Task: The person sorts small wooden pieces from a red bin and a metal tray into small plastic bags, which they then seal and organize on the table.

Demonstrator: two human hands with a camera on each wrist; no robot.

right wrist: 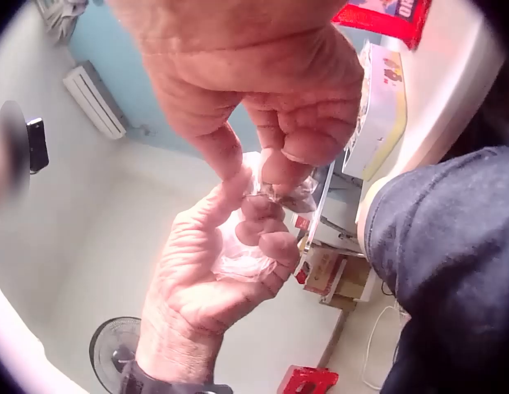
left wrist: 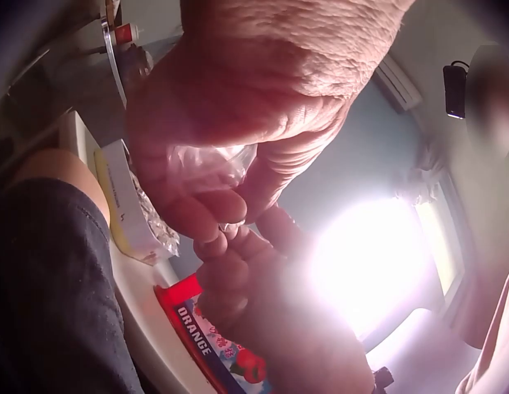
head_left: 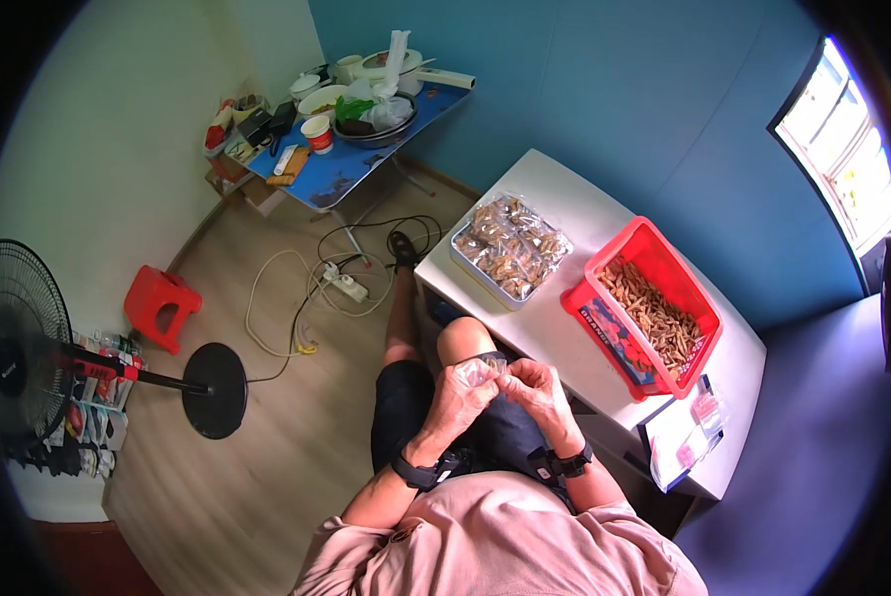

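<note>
Head view, left hand (head_left: 457, 397) and right hand (head_left: 537, 387) raised together, pinching clear bag (head_left: 481, 372)

This looks like a lived-in room of a home used for small hand-packing work. At 12 o'clock a blue folding table (head_left: 366, 164) is crowded with bowls and cups, at 9 o'clock stands a pedestal fan (head_left: 18, 343) beside a red stool (head_left: 160, 304) on wood-look flooring. At 2 o'clock a white table (head_left: 565, 199) carries a red crate (head_left: 654, 303) and a tray of filled packets (head_left: 510, 248).
</note>
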